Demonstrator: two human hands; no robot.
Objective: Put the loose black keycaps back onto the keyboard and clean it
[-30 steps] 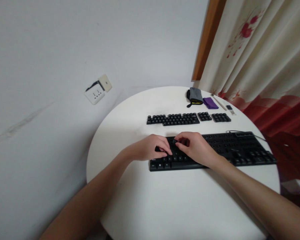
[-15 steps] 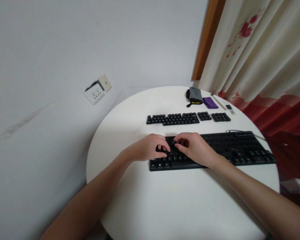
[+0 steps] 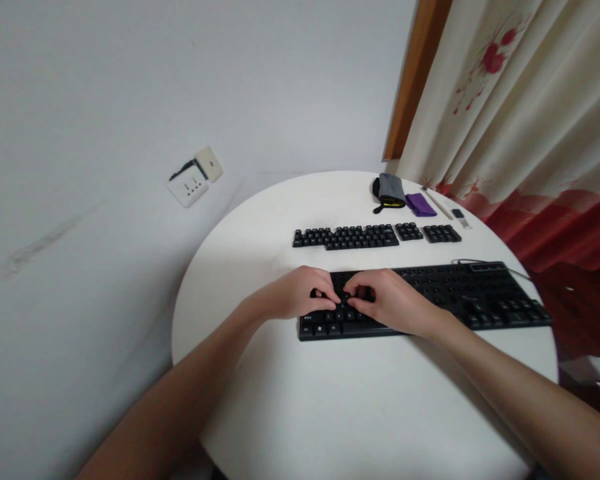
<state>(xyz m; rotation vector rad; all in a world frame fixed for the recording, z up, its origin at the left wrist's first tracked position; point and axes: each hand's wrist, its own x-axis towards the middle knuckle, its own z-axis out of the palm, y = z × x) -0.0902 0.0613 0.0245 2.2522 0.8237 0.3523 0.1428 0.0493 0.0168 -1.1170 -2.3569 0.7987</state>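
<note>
A black keyboard (image 3: 375, 328) lies on the white round table (image 3: 360, 393); keycaps sit along its near left rows, while much of its upper part looks bare. My right hand (image 3: 393, 300) is over the keyboard's left half, thumb and forefinger pinched around a small black keycap (image 3: 347, 295). Just left of it, my left hand (image 3: 305, 293) is closed in a pinch at the keyboard; what its fingertips hold, if anything, is too small to make out. Behind the keyboard, loose black keycaps (image 3: 363, 238) lie in grouped rows, with a separate number-pad block (image 3: 442, 233) at the right.
At the table's far right are a grey pouch (image 3: 391, 189), a purple cloth (image 3: 420, 205), a thin pale stick (image 3: 437, 203) and a watch-like item (image 3: 461, 217). A cable (image 3: 467, 262) runs behind the keyboard. The wall socket (image 3: 189, 187) is left; a curtain (image 3: 540, 120) hangs right.
My right hand has moved slightly down and left with the keycap, closer to my left fingertips. My left thumb and forefinger have drawn closer together.
</note>
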